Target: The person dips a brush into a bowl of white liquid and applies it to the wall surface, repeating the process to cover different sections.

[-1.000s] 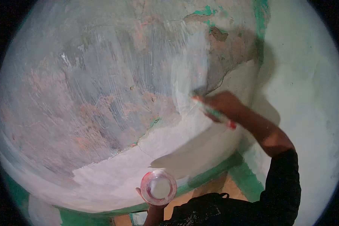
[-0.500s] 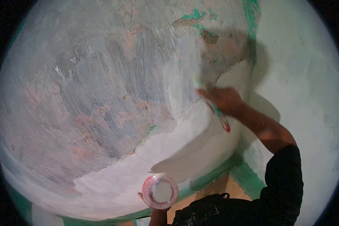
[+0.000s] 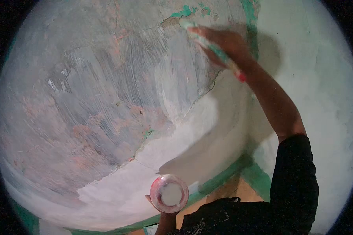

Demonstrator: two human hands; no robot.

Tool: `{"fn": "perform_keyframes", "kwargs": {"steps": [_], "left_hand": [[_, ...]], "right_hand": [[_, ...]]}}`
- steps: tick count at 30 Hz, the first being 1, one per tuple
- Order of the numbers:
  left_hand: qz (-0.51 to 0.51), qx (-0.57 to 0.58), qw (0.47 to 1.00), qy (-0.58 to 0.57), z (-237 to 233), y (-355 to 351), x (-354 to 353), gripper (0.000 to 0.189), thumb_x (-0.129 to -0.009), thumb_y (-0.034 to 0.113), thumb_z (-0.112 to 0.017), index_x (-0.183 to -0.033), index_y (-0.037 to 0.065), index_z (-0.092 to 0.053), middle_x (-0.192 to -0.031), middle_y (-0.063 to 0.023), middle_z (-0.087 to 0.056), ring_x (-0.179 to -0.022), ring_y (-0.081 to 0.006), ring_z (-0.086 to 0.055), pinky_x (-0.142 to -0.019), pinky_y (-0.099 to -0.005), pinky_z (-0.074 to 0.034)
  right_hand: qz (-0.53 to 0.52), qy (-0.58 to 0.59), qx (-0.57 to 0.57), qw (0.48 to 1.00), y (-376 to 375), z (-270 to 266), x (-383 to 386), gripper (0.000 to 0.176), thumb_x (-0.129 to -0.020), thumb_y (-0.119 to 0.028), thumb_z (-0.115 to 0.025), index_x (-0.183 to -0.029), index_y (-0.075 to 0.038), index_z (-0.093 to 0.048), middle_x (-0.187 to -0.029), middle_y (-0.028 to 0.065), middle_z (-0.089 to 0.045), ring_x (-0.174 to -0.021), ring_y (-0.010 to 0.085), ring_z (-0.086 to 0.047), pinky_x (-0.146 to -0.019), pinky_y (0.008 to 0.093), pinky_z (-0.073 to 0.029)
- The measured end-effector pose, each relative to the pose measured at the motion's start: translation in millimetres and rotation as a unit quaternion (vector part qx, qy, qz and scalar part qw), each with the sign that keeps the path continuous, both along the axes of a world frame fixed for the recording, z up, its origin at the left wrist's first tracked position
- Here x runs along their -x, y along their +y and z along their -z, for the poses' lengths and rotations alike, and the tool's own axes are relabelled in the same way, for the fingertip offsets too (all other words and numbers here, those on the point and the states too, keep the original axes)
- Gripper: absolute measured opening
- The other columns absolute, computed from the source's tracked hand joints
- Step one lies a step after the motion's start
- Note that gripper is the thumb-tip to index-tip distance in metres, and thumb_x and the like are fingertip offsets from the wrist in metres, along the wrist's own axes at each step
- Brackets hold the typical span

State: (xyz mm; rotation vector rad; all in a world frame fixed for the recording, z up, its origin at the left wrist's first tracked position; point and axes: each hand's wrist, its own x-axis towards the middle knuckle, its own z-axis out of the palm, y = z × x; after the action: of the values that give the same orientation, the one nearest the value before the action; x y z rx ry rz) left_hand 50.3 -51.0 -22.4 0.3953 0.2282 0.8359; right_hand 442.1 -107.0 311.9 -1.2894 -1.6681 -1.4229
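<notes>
With fingers closed round a red-ended green paintbrush (image 3: 217,50), the right hand (image 3: 227,44) has risen up the grey plaster wall (image 3: 47,121), apparently shifting brushwork toward flaking green paint (image 3: 185,10), while the left hand (image 3: 167,217), fingers mostly hidden, holds a round pinkish-white bowl (image 3: 157,194) below.

A: How is the plaster wall (image 3: 86,98) coloured?
B: Mottled grey, with salmon-pink blotches and whitish streaks; green flakes (image 3: 184,11) on the far part, off-white along the near side.
A: And the paintbrush (image 3: 218,52)?
B: Green handle, red at the end, whitish-green head, all blurred.
A: The bowl (image 3: 157,189)?
B: Pink with red smears round the rim; the paint (image 3: 171,194) inside is white.
A: The shirt (image 3: 241,217)?
B: Black, speckled white on the left.
A: Around them?
B: A green border band (image 3: 255,176), an orange-tan floor (image 3: 248,192), and a pale mint wall (image 3: 313,102) on the right.
</notes>
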Motion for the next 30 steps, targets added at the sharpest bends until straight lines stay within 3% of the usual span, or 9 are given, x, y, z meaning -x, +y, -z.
{"fn": "perform_keyframes", "kwargs": {"steps": [3, 6, 8, 13, 16, 19, 22, 26, 30], "left_hand": [[-0.003, -0.018, 1.0, -0.005, 3, 2, 1, 0.095, -0.073, 0.084, -0.03, -0.135, 0.012, -0.038, -0.133, -0.0146, -0.044, -0.122, -0.0353, -0.042, -0.099, -0.0542, -0.037], [0.007, -0.011, 1.0, -0.014, 4, 4, 8, 0.1, -0.07, 0.087, -0.027, -0.138, 0.013, -0.036, -0.136, -0.015, -0.042, -0.124, -0.0375, -0.04, -0.101, -0.0557, -0.035], [0.01, 0.02, 1.0, -0.013, 3, 0, 12, 0.1, -0.07, 0.087, -0.027, -0.138, 0.013, -0.036, -0.136, -0.0155, -0.042, -0.124, -0.0377, -0.04, -0.101, -0.0558, -0.035], [0.015, 0.043, 0.999, -0.007, 2, 1, 9, 0.099, -0.072, 0.086, -0.024, -0.138, 0.013, -0.035, -0.137, -0.016, -0.041, -0.124, -0.0371, -0.041, -0.102, -0.0553, -0.034], [0.014, 0.007, 1.0, 0.004, 2, 2, 0, 0.099, -0.074, 0.085, -0.022, -0.139, 0.012, -0.034, -0.137, -0.0157, -0.041, -0.125, -0.0366, -0.041, -0.102, -0.055, -0.034], [0.007, 0.006, 1.0, -0.011, -12, -2, -6, 0.097, -0.074, 0.084, -0.026, -0.137, 0.012, -0.036, -0.137, -0.0157, -0.041, -0.123, -0.0364, -0.042, -0.101, -0.0546, -0.036], [-0.006, 0.016, 1.0, -0.023, -21, -1, -5, 0.095, -0.074, 0.083, -0.028, -0.137, 0.012, -0.036, -0.136, -0.0158, -0.042, -0.122, -0.0362, -0.043, -0.099, -0.0544, -0.038], [-0.035, 0.029, 0.999, -0.018, -28, 0, 9, 0.098, -0.071, 0.086, -0.028, -0.137, 0.014, -0.036, -0.137, -0.0166, -0.04, -0.12, -0.0402, -0.044, -0.095, -0.0573, -0.041], [-0.012, 0.053, 0.996, -0.066, -33, 0, 26, 0.105, -0.064, 0.091, -0.03, -0.139, 0.017, -0.03, -0.138, -0.0208, -0.035, -0.119, -0.048, -0.042, -0.088, -0.0632, -0.042]], "right_hand": [[0.112, -0.055, 0.072, 0.99, 0, 77, 4, 0.053, -0.084, -0.016, -0.055, -0.133, -0.032, -0.044, -0.125, 0.0122, -0.054, -0.097, 0.0282, -0.064, -0.062, 0.0344, -0.056], [0.095, 0.036, 0.293, 0.951, -16, 140, 14, 0.053, -0.084, -0.019, -0.052, -0.134, -0.034, -0.041, -0.128, 0.0115, -0.053, -0.09, 0.0249, -0.067, -0.063, 0.0355, -0.056], [0.067, 0.012, 0.302, 0.951, -20, 140, 6, 0.053, -0.085, -0.021, -0.052, -0.135, -0.034, -0.04, -0.124, 0.0091, -0.057, -0.087, 0.0242, -0.067, -0.064, 0.0353, -0.056], [0.123, 0.154, 0.391, 0.899, -29, 56, 11, 0.051, -0.083, -0.02, -0.058, -0.131, -0.031, -0.045, -0.114, 0.0031, -0.063, -0.077, 0.0221, -0.068, -0.065, 0.0338, -0.056], [0.031, 0.056, 0.142, 0.988, -15, 28, 12, 0.058, -0.077, -0.014, -0.065, -0.13, -0.028, -0.048, -0.103, 0.0044, -0.066, -0.071, 0.0231, -0.068, -0.062, 0.0343, -0.055], [-0.06, 0.002, 0.138, 0.989, -3, 14, 30, 0.063, -0.071, -0.012, -0.069, -0.13, -0.023, -0.048, -0.089, 0.0057, -0.067, -0.067, 0.0234, -0.066, -0.058, 0.0358, -0.054], [-0.122, -0.046, 0.207, 0.97, 10, 15, 55, 0.06, -0.07, -0.012, -0.068, -0.127, -0.019, -0.05, -0.079, 0.0078, -0.065, -0.065, 0.0268, -0.065, -0.057, 0.0397, -0.052], [-0.146, -0.017, 0.357, 0.922, 26, -4, 92, 0.052, -0.07, -0.016, -0.067, -0.12, -0.016, -0.054, -0.083, 0.0108, -0.066, -0.073, 0.0312, -0.065, -0.063, 0.0419, -0.05], [-0.285, 0.003, 0.341, 0.896, 48, -22, 123, 0.031, -0.074, -0.016, -0.071, -0.105, -0.013, -0.064, -0.093, 0.009, -0.069, -0.077, 0.0259, -0.067, -0.067, 0.035, -0.054]]}}
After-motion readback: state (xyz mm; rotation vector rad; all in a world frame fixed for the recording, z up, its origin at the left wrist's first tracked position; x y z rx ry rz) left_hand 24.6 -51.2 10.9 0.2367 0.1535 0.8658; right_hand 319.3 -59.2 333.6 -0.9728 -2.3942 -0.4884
